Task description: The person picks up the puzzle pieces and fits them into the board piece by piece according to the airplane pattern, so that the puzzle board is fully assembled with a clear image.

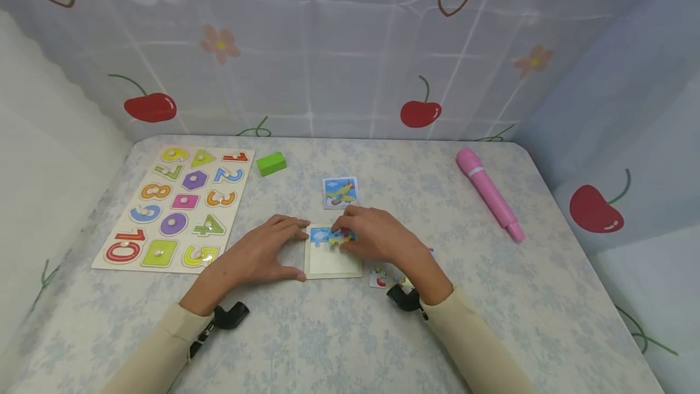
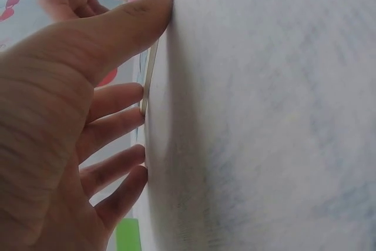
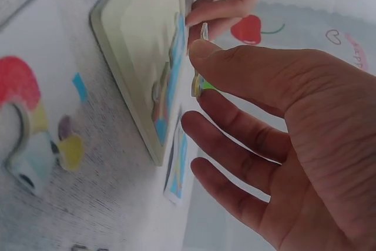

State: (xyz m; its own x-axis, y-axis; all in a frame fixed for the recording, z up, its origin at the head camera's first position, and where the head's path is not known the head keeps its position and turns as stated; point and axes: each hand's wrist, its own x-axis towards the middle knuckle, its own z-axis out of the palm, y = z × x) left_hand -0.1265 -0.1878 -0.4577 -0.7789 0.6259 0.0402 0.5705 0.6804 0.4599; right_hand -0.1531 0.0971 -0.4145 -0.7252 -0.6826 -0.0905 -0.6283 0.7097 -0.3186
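A cream puzzle tray (image 1: 333,266) lies flat in front of me, with blue sky puzzle pieces (image 1: 319,235) set along its far side. My left hand (image 1: 262,251) rests at the tray's left edge, fingertips and thumb touching it, fingers fairly straight. Over the tray's far right part, my right hand (image 1: 373,233) pinches a small puzzle piece (image 3: 196,86) between thumb and forefinger; the other fingers stay loose. In the right wrist view that piece is seen edge-on, raised above the pieces in the tray. Loose puzzle pieces (image 1: 377,277) lie right of the tray, partly hidden by the right wrist.
A picture card (image 1: 339,192) with a yellow airplane lies just beyond the tray. On the left is a number and shape board (image 1: 183,217), with a green block (image 1: 271,163) beside it. A pink microphone-shaped toy (image 1: 489,193) lies at the right.
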